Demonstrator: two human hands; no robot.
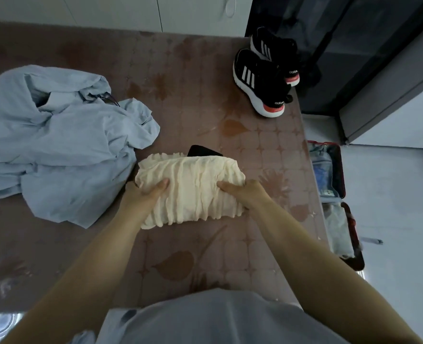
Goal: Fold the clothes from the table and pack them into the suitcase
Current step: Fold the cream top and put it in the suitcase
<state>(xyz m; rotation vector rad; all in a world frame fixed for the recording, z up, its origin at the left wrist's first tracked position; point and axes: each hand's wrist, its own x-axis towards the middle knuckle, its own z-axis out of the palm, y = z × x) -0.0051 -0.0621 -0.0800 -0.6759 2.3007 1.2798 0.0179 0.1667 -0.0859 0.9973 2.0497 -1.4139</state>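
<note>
Cream top (190,189), folded into a compact ruched bundle, lay on the table (205,256) straight in front of me, toward its right side. My left hand (145,192) gripped the bundle's left end and my right hand (242,191) its right end. Thumbs were on top; the other fingers curled round the edges, mostly hidden by cloth. The two-sided grip made sense to me: soft, stretchy fabric would likely spring open if held at one end only. I couldn't tell if the bundle was resting or just lifted.

A black item (203,151) poked out from behind the far edge, half covered; what it was, unclear. The blue garment (56,145) lay crumpled and unfolded on the left, just beside the bundle, so folding wasn't finished.

The suitcase (339,194) sat open on the floor past the table's right edge, with pale and blue things already inside. The fold looked done, so my guess for the next move was a carry right and down into it, both ends kept pinched. Risks: the fold unrolling, or the black item dragging along. Sneakers (265,73) stood at the far right corner, well apart.
</note>
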